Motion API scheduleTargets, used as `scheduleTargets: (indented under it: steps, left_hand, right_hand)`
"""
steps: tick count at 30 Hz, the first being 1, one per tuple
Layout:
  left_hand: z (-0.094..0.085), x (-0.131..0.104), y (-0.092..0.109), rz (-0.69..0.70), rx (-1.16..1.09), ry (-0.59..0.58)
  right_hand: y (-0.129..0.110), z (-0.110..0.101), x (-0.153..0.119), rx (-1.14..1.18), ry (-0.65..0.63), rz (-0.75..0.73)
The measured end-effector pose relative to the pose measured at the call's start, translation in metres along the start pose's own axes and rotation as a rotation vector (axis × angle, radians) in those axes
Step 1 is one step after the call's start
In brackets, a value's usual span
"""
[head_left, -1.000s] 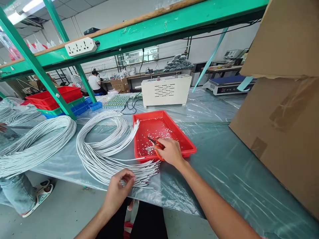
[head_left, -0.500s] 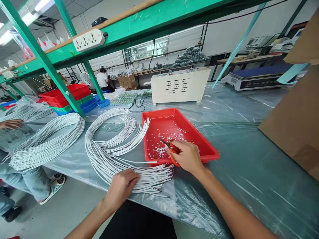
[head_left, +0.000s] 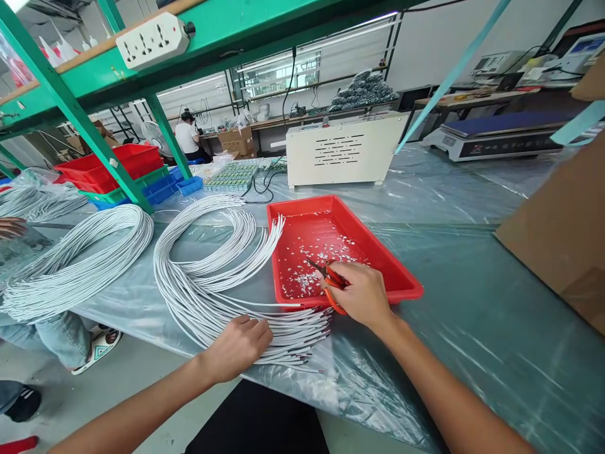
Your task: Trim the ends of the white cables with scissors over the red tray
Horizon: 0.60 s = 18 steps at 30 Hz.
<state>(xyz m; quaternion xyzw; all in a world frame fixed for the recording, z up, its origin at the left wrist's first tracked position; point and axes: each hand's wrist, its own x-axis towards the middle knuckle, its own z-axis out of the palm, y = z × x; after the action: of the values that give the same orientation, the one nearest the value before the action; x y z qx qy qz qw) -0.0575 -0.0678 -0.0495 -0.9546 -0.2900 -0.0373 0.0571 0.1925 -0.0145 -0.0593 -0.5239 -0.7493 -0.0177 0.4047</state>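
Observation:
A bundle of white cables (head_left: pixel 174 284) lies looped on the bench, its cut ends with dark tips fanned out toward the right. My left hand (head_left: pixel 243 343) rests over the cables near these ends, fingers curled down onto them; the fingertips are partly hidden. In my right hand (head_left: pixel 363 293) is a pair of orange-handled scissors (head_left: pixel 336 280), the dark blades pointing left over a red tray (head_left: pixel 399 277). Small white scraps (head_left: pixel 305 280) are scattered across the tray's floor. The cable ends lie along the tray's near edge, below the scissors.
Another coil of white cable (head_left: pixel 127 221) lies left, beside a co-worker's hand (head_left: pixel 12 227). A cream metal box (head_left: pixel 345 151) stands behind the tray. Cardboard (head_left: pixel 558 221) rises at right, and a green shelf frame (head_left: pixel 94 129) crosses above. Stacked bins (head_left: pixel 113 167) stand at back left.
My left hand has shifted slightly right and up along the cables, its fingers now more over them. The right hand with the scissors stays above the tray; the view has turned a little.

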Motion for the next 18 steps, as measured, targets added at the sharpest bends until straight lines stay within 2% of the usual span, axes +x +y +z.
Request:
scheduleTargets:
  steps: [3, 6, 9, 10, 11, 13, 15, 16, 18]
  left_hand:
    - [-0.002, 0.004, -0.001, -0.015, -0.036, 0.051]
    - [-0.016, 0.019, -0.005, -0.105, -0.104, 0.141]
    - [-0.04, 0.043, -0.012, -0.255, -0.169, 0.307]
    - [-0.046, 0.048, -0.014, -0.308, -0.23, 0.423]
    - [-0.051, 0.052, -0.014, -0.305, -0.269, 0.513]
    - [-0.053, 0.05, -0.009, -0.159, -0.307, 0.534]
    - [-0.044, 0.038, 0.001, 0.026, -0.267, 0.559]
    - [-0.037, 0.03, 0.007, 0.083, -0.218, 0.507]
    - [-0.023, 0.015, 0.017, 0.073, -0.207, 0.438]
  right_hand:
    - [0.001, 0.0, 0.0, 0.006, -0.008, -0.003]
    - [0.001, 0.0, -0.001, 0.015, -0.013, 0.0]
    - [0.002, -0.001, -0.001, 0.024, -0.018, 0.004]
    - [0.002, -0.001, 0.0, 0.028, -0.022, 0.002]
    - [0.001, -0.002, 0.001, 0.032, -0.029, -0.002]
    - [0.001, -0.004, 0.003, 0.043, -0.044, -0.013]
    - [0.0, -0.005, 0.005, 0.05, -0.053, -0.02]
    - [0.0, -0.005, 0.006, 0.052, -0.056, -0.022]
    - [-0.001, -0.006, 0.007, 0.052, -0.06, -0.02]
